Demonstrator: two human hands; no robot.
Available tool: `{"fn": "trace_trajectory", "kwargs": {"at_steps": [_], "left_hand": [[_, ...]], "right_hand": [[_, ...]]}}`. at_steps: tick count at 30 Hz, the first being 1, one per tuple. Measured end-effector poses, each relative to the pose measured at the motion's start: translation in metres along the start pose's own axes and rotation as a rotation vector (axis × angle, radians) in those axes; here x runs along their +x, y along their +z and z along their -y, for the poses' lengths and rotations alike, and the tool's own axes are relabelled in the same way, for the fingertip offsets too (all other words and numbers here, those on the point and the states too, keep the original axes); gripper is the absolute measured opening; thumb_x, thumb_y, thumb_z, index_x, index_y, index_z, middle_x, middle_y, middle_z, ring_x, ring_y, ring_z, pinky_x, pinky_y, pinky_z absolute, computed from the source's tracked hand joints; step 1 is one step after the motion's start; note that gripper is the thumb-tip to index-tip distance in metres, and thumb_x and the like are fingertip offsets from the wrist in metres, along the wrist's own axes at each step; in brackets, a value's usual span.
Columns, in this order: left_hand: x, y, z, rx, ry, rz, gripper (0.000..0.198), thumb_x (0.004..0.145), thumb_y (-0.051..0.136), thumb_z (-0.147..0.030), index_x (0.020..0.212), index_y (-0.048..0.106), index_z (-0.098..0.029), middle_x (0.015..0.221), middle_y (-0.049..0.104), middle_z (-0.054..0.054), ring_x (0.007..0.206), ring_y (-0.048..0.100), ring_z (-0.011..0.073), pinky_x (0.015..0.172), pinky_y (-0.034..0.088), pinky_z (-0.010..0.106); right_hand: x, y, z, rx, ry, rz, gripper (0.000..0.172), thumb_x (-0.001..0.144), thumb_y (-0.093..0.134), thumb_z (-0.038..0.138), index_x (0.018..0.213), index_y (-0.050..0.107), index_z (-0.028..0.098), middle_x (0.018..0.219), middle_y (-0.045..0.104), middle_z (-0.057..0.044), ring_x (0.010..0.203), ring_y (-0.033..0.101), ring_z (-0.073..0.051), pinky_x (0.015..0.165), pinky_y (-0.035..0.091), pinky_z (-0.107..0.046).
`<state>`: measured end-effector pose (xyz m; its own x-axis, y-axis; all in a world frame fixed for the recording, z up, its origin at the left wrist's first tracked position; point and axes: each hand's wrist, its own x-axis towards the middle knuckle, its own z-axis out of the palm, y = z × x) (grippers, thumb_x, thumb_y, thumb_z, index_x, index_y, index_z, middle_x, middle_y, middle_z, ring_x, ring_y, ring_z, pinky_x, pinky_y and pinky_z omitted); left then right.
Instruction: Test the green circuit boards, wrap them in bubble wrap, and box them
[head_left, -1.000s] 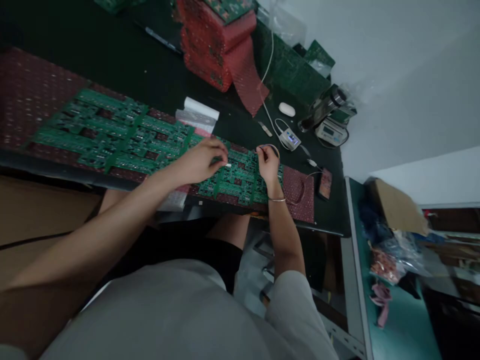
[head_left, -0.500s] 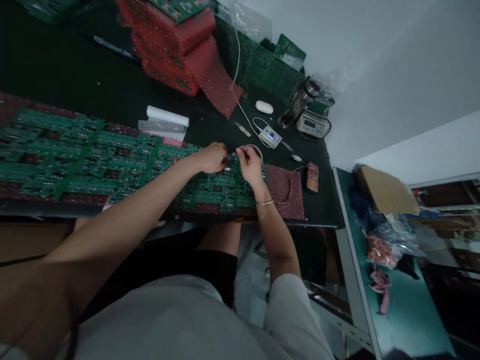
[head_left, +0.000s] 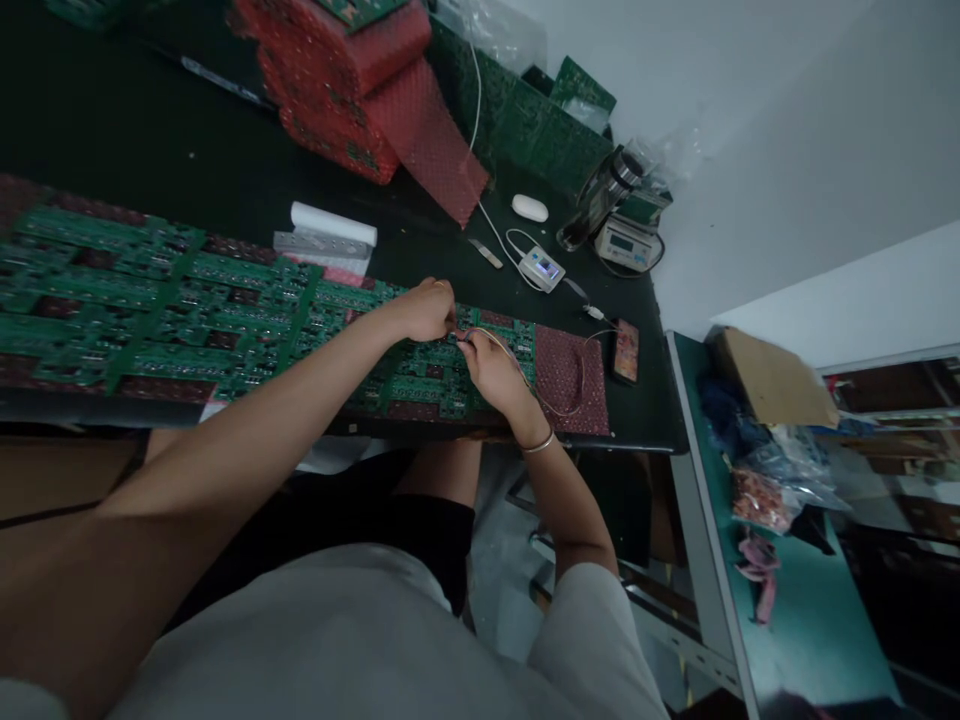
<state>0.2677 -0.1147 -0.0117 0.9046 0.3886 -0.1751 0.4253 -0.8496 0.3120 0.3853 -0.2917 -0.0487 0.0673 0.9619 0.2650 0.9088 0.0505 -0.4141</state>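
Populated green circuit boards lie in a long row on dark red bubble wrap. Over the right part of the row, my left hand is closed in a pinch, its fingertips low over a board; what they hold is hidden. Close beside it, my right hand pinches the end of a thin wire cable. The cable curves back over that hand and loops across the bubble wrap. The fingertips of both hands nearly meet, and whether the cable end touches the board is too small to tell.
Behind the boards are a white roll, a small device with a lit screen, a white oval case and a phone. A red bubble-wrap bundle, a glass bottle and a grey meter stand farther back.
My right hand has moved down and left, bringing the cable end lower and closer to my left fingertips. My left hand has barely shifted.
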Motion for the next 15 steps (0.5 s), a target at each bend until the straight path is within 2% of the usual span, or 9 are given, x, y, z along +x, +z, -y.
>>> {"fn": "trace_trajectory", "kwargs": {"at_steps": [4, 6, 8, 12, 15], "left_hand": [[0.001, -0.001, -0.002, 0.002, 0.004, 0.002, 0.029, 0.082, 0.057, -0.024, 0.094, 0.082, -0.012, 0.11, 0.07, 0.017, 0.12, 0.062, 0.0342, 0.114, 0.045, 0.043], [0.0, -0.004, -0.002, 0.003, -0.004, -0.004, 0.029, 0.081, 0.058, -0.02, 0.095, 0.081, -0.011, 0.106, 0.072, 0.016, 0.117, 0.064, 0.0322, 0.111, 0.047, 0.039], [-0.005, -0.009, -0.002, -0.018, -0.013, -0.066, 0.027, 0.081, 0.057, -0.017, 0.094, 0.08, -0.011, 0.103, 0.072, 0.015, 0.111, 0.066, 0.0292, 0.106, 0.051, 0.035], [-0.042, -0.017, -0.008, -0.104, 0.033, -0.236, 0.024, 0.088, 0.055, -0.019, 0.092, 0.078, -0.014, 0.111, 0.07, 0.014, 0.11, 0.067, 0.0275, 0.106, 0.051, 0.037], [-0.084, -0.011, -0.018, -0.2, 0.062, -0.276, 0.023, 0.093, 0.055, -0.027, 0.092, 0.076, -0.017, 0.111, 0.07, 0.012, 0.107, 0.068, 0.0269, 0.104, 0.053, 0.038]], "right_hand": [[0.007, -0.004, 0.002, -0.06, 0.02, 0.046, 0.024, 0.115, 0.045, 0.031, 0.114, 0.064, 0.018, 0.115, 0.075, -0.014, 0.113, 0.07, -0.03, 0.105, 0.054, -0.046], [0.012, -0.008, 0.001, -0.047, 0.026, 0.051, 0.024, 0.115, 0.045, 0.032, 0.11, 0.064, 0.018, 0.11, 0.074, -0.013, 0.109, 0.071, -0.03, 0.105, 0.053, -0.046], [0.016, -0.012, -0.002, 0.017, 0.034, 0.03, 0.024, 0.115, 0.046, 0.035, 0.107, 0.063, 0.02, 0.105, 0.074, -0.011, 0.105, 0.071, -0.028, 0.102, 0.054, -0.044], [0.006, -0.016, 0.001, 0.271, 0.02, -0.118, 0.03, 0.114, 0.047, 0.045, 0.102, 0.065, 0.024, 0.106, 0.075, -0.008, 0.104, 0.071, -0.024, 0.099, 0.056, -0.04], [-0.013, -0.014, 0.011, 0.393, -0.005, -0.164, 0.034, 0.112, 0.049, 0.051, 0.101, 0.069, 0.025, 0.109, 0.077, -0.007, 0.106, 0.071, -0.023, 0.101, 0.057, -0.04]]}}
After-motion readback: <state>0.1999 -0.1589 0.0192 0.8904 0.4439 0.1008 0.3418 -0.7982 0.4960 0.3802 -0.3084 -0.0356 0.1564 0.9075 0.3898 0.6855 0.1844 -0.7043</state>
